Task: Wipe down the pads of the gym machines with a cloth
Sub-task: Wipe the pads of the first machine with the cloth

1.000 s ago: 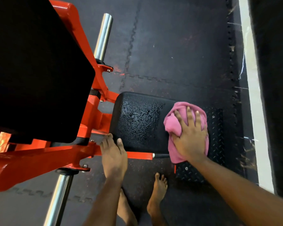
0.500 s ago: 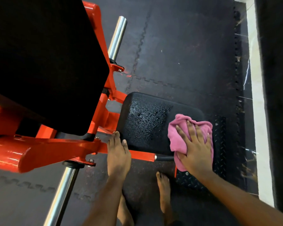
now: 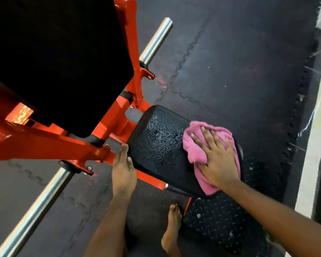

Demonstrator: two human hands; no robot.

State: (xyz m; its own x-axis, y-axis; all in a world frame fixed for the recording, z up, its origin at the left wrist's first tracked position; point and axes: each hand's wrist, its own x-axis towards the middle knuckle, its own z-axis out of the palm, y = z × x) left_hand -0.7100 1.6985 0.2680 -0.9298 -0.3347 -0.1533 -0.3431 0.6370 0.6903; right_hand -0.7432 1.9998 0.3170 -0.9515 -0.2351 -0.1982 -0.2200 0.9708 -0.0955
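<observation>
A black seat pad [image 3: 159, 145] on an orange machine frame [image 3: 44, 143] glistens with wet droplets across its middle. My right hand [image 3: 217, 156] lies flat with spread fingers on a pink cloth [image 3: 195, 147], pressing it onto the pad's right half. My left hand [image 3: 123, 169] rests with straight fingers against the pad's left edge, beside the frame. A large black back pad [image 3: 59, 58] fills the upper left.
A chrome bar [image 3: 156, 41] sticks out behind the frame and another chrome bar [image 3: 32, 214] runs toward the lower left. A black diamond-plate footrest [image 3: 217, 225] lies under the seat's right end. My bare foot [image 3: 171, 230] stands on dark rubber floor mats [image 3: 239, 67].
My right hand has slid the pink cloth left and up the pad, toward the wet patch. The left hand stays at the pad's edge. The view has shifted closer.
</observation>
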